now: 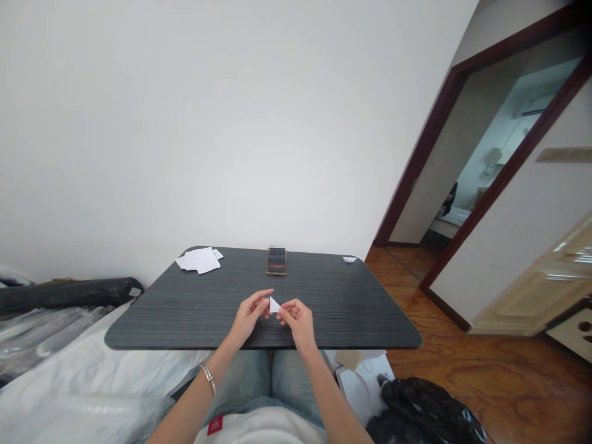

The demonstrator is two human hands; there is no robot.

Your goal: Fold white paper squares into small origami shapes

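A small white folded paper triangle [274, 305] is held up between my two hands, above the near part of the dark table. My left hand [251, 313] pinches its left edge between thumb and fingers, with the index finger stretched out above it. On the other side, my right hand [296, 316] pinches the lower right corner. The fingertips cover parts of the paper's edges. A silver bracelet circles my left wrist.
The dark table [185, 314] stands against a white wall. White paper sheets [200, 259] lie at its back left, a phone on a stand [277, 261] at the back middle, and a small folded paper [349, 259] at the back right. A black bag [420, 413] sits below right.
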